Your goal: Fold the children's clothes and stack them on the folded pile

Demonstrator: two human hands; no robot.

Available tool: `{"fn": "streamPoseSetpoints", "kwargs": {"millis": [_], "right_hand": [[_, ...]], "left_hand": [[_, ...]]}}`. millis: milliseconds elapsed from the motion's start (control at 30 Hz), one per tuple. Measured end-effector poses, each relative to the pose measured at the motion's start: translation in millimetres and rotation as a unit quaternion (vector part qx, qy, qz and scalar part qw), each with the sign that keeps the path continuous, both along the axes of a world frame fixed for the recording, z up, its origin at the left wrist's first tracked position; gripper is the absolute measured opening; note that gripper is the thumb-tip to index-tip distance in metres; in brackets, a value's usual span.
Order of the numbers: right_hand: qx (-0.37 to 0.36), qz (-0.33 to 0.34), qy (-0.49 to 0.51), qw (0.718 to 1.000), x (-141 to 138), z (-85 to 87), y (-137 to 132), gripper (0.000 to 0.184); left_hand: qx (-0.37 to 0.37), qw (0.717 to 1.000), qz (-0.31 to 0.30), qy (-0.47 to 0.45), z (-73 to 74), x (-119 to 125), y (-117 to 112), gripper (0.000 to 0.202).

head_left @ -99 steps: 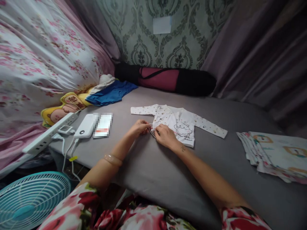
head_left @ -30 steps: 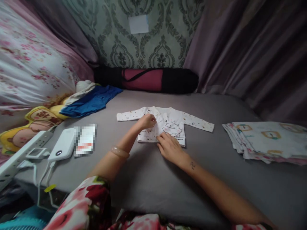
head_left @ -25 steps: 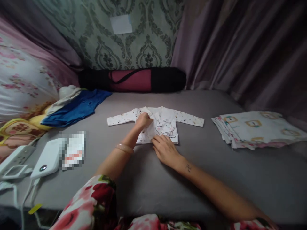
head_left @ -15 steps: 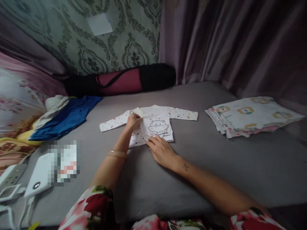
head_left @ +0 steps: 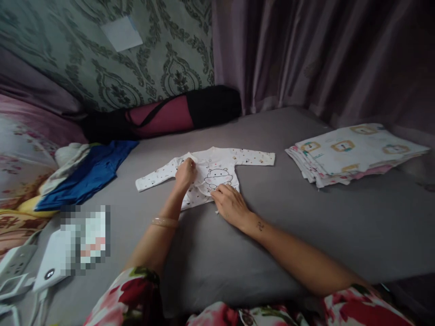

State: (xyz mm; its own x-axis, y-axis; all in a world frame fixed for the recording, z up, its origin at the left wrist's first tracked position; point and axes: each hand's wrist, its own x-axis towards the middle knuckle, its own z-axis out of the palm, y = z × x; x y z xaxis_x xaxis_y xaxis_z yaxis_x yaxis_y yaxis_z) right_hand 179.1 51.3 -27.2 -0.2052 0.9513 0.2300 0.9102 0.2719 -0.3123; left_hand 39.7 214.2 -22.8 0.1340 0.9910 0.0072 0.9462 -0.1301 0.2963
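One small white shirt [head_left: 221, 175] lies spread mid-frame, its front edge pinched by the left hand [head_left: 186, 172] near the collar and the right hand [head_left: 231, 203] toward the hem (slightly raised there), apparently keeping the cloth taut.

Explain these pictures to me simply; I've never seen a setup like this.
There is no machine: these are a person's own bare hands, seen by one camera worn on the head, looking forward and down. A small white shirt lies spread on a grey sheet. The left hand holds it near the neckline; the right hand pinches its front flap's lower edge. Right of it lies a stack of cloths; leftward, blue clothing; behind, a long bag.
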Motion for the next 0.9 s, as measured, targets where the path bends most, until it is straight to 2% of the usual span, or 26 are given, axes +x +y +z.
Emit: {"fn": "streamPoseSetpoints", "kwargs": {"millis": [167, 333, 533, 600, 667, 767, 833, 900], "right_hand": [[0.016, 0.022, -0.025, 0.999, -4.7, 1.5, -0.1, 0.019], [-0.012, 0.056, -0.052, 0.997, -6.2, 0.9, -3.8, 0.016], [-0.040, 0.079, -0.008, 0.996, 0.4, 8.4, -14.1, 0.016], [-0.049, 0.049, 0.027, 0.997, 8.2, 14.8, -13.3, 0.018], [-0.055, -0.028, 0.052, 0.997, 21.8, 21.9, -9.2, 0.023], [-0.085, -0.154, 0.064, 0.982, 51.2, 29.8, -0.5, 0.024], [-0.127, -0.175, 0.077, 0.973, 71.2, 31.3, 3.8, 0.019], [-0.174, -0.155, 0.101, 0.967, 84.8, 30.3, 5.4, 0.012]], "left_hand": [[0.029, 0.998, -0.035, 0.052, -3.9, -3.5, -4.4, 0.027], [0.041, 0.990, -0.076, 0.109, -8.4, -8.5, -9.7, 0.031], [0.040, 0.979, -0.087, 0.182, -5.4, -1.9, -13.4, 0.031], [0.061, 0.974, -0.078, 0.205, 1.3, 3.8, -14.4, 0.026], [0.075, 0.972, -0.062, 0.213, 10.1, 9.0, -16.9, 0.024], [0.027, 0.980, -0.038, 0.193, 22.1, 11.0, -25.7, 0.028], [-0.027, 0.983, -0.030, 0.179, 26.2, 6.6, -34.6, 0.032], [-0.063, 0.984, -0.025, 0.165, 26.5, -1.4, -44.2, 0.033]]}}
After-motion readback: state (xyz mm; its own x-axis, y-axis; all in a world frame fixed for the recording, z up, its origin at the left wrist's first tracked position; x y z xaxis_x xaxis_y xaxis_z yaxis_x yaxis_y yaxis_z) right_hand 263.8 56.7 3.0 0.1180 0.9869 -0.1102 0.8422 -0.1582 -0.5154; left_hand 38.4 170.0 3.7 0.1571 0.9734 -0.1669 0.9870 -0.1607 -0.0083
